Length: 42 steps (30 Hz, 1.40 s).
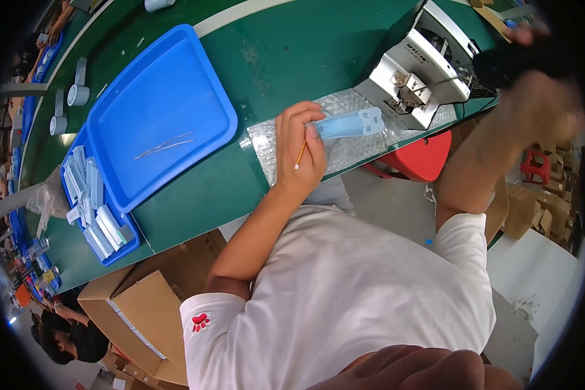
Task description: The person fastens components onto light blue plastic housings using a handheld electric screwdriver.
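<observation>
Green tabletop (279,49) underlies a blue piece (348,125) (held).

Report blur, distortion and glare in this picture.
Head view: right hand blurred near the dark rim, left hand fairly sharp; head view: pale strip bows, likely fisheye distortion; head view: bubble wrap shows bright glints.

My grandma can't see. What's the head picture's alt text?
A person's left hand holds a light-blue plastic part over bubble wrap on a green table, between a blue tray and a silver machine. The right hand is blurred.
</observation>
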Motion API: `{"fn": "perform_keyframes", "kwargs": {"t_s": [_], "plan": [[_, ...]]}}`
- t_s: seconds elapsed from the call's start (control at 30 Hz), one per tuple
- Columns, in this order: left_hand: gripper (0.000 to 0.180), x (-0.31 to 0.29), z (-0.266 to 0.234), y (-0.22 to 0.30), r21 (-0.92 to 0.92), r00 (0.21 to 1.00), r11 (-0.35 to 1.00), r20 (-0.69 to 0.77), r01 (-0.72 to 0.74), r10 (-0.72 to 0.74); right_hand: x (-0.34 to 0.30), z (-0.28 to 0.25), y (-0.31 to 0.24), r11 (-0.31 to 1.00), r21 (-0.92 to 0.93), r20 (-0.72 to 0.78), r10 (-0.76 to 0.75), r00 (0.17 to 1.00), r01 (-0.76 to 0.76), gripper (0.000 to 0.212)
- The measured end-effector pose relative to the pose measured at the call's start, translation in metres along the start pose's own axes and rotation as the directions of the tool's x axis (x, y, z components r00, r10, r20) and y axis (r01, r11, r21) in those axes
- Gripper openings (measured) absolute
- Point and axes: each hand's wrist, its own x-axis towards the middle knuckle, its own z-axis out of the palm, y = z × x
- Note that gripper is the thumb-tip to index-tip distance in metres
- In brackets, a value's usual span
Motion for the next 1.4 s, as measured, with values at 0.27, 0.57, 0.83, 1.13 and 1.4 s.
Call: {"fn": "perform_keyframes", "kwargs": {"t_s": [0.27, 0.57, 0.83, 1.13, 1.4], "plan": [[0.016, 0.000, 0.001, 0.002, 0.021, 1.000, 0.999, 0.011, -0.025, 0.025, -0.026, -0.055, 0.008, 0.990, -0.102, 0.143, 0.107, 0.984, -0.093, 0.060], [0.015, 0.000, 0.001, 0.002, 0.019, 0.998, 0.999, -0.052, -0.029, 0.030, -0.055, -0.060, -0.034, 0.869, -0.270, 0.158, 0.466, 0.871, -0.416, 0.069], [0.015, 0.000, 0.001, 0.003, -0.029, 0.997, 1.000, -0.074, -0.012, 0.010, -0.029, -0.181, -0.016, 0.906, -0.189, 0.110, 0.404, 0.908, -0.380, 0.069], [0.017, 0.001, 0.001, 0.003, -0.038, 0.997, 0.999, -0.078, -0.007, 0.004, -0.061, -0.059, 0.000, 0.936, -0.135, 0.007, 0.329, 0.944, -0.325, 0.070], [0.021, -0.002, 0.002, -0.001, -0.012, 0.998, 1.000, -0.059, -0.027, 0.026, -0.082, 0.008, 0.011, 0.961, -0.075, -0.086, 0.260, 0.962, -0.266, 0.071]]}}
